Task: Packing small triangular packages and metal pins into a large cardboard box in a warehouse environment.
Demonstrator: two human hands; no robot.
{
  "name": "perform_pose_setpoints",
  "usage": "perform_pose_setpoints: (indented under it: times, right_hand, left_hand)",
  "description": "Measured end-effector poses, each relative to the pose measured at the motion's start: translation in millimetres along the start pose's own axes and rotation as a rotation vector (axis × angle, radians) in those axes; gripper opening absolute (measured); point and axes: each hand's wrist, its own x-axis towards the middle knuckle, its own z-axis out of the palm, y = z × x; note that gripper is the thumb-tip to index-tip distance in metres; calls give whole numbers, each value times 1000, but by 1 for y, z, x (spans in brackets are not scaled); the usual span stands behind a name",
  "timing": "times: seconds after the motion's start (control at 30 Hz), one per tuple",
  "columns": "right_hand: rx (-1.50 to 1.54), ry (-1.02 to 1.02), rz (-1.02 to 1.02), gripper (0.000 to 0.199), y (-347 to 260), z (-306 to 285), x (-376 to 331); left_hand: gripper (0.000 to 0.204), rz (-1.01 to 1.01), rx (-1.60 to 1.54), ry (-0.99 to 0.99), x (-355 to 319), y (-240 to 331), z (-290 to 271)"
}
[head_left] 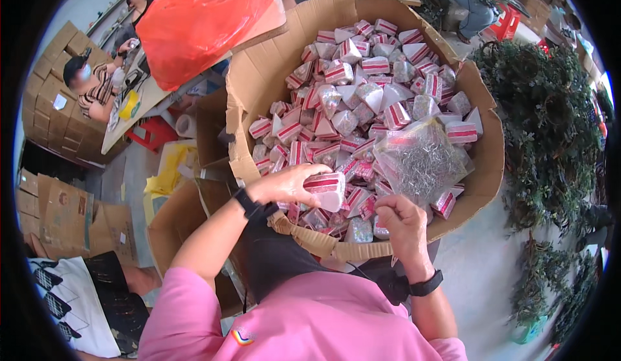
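Holding, left grip (289, 183): thumb and fingers closed around one end of one slice.
Slice (326, 191): wedge-shaped, white with red bands; above the heap, toward the carton's near rim.
Right grip (402, 222): apart from the slice, fingers curled in; cannot tell how fully closed, or whether anything thin is pinched.
Handling, as judged: best firm on the sides without squeezing, the end facing the right grip left uncovered, both grips close together over the carton.
Caution, as judged: the wiry bits look fine and tangle-prone; better taken singly.
Grips: two, each with one dark wristband (427, 283) at the wrist.
Carton (259, 57): one, large, open.
Heaped slices (338, 73): dozens, overlapping; no exact count possible.
Clear bag (424, 160): one, lying on the heap; silvery wiry bits inside, uncountable.
Red bag (194, 28): one, at the tabletop (114, 140), upper left.
Red stools (152, 133): two in sight.
Co-workers (100, 96): two by the tabletop; others partly shown.
Greenery (540, 102): massed at right, uncounted.
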Motion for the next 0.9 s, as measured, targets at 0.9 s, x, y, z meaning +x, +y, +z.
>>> perform_pose_setpoints:
  times: [0.9]
  right_hand:
    - [50,-226,-136,11,-35,39,-18]
  left_hand:
    - [68,249,-1883,287,-49,17,94]
